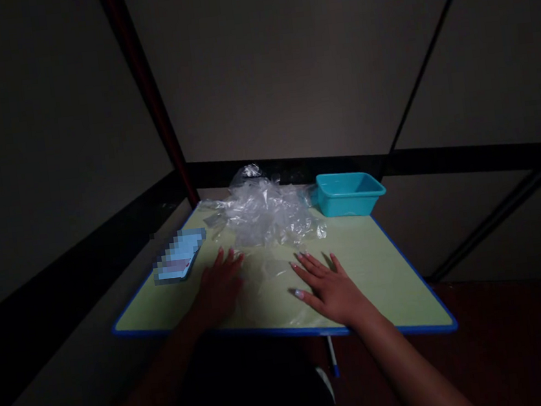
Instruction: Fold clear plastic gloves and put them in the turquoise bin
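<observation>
Between my two hands a clear plastic bag lies flat on the table, faint and hard to make out. My left hand is at its left side, fingers stretched forward and a little blurred. At the bag's right side my right hand rests palm down, fingers spread and thumb pointing left. Neither hand grips anything. Just beyond the fingertips sits a loose heap of crumpled clear plastic bags.
A turquoise plastic basin stands at the table's back right corner. A phone, partly pixelated, lies at the left edge. The pale green table has a blue rim, with walls behind and to the left.
</observation>
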`<state>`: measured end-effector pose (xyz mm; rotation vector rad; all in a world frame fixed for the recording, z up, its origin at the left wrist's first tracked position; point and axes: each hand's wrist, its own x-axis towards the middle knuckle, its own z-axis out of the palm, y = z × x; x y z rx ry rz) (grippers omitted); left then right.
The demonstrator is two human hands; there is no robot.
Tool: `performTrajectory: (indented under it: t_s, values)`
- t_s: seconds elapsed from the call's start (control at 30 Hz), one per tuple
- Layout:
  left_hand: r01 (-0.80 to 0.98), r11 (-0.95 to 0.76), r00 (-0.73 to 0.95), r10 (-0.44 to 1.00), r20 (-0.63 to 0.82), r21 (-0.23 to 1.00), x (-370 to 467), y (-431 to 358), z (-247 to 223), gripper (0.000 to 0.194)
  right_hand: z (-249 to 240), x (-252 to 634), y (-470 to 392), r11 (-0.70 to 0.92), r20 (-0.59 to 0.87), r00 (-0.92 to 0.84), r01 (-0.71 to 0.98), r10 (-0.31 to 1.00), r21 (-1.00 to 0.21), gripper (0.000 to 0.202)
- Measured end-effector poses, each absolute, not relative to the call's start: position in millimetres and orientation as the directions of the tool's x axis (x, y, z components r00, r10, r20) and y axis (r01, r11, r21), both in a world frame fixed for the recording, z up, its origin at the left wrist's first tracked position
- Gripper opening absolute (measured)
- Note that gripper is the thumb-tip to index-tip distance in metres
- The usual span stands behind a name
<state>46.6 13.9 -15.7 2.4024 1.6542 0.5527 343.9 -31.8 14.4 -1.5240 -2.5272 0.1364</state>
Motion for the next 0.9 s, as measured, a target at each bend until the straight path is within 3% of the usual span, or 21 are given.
performTrajectory:
  t_s: [0.37,0.67,0.9]
  values:
    - [0.83,-0.346,0.257,0.933,0.251,0.437,36,5,-34,0.052,5,350,-34,0.487,0.164,-0.469,0.867,0.868,-0.103,0.065]
    - [0.784,-0.294,0.183,0.951,0.249,0.547,39,-4,-24,0.054,4,348,-33,0.487,0.104,-0.478,0.867,0.872,-0.103,0.072]
    - [0.805,-0.322,0.209,0.94,0.271,0.499,41,-6,-21,0.051,7,346,-33,0.463,0.101,-0.453,0.881,0.886,-0.1,0.073]
